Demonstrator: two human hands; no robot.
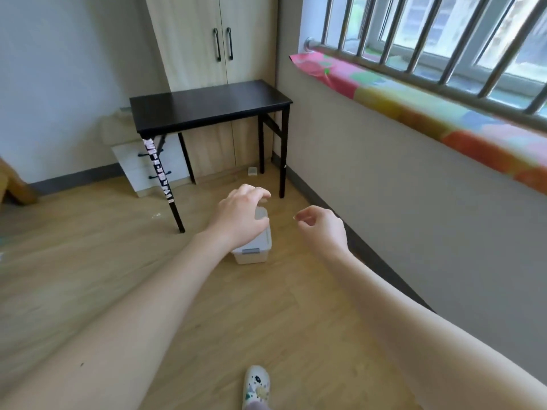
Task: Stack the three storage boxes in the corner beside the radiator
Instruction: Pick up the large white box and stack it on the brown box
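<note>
Standing alone on the wooden floor [118, 261] near the wall under the window, one small grey-lidded storage box [257, 247] is all that shows — no stack, no other boxes, no radiator in view, so most of the job looks undone. Both hands are empty: the left hand [241, 216] hovers over the lid with fingers spread, the right hand [321, 227] loosely curled beside it.

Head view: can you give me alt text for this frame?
Two bare hands, left hand and right hand, reach out empty over a small translucent white plastic storage box with a grey latch on the light wooden floor, near a black rectangular folding table and a barred window.
</note>
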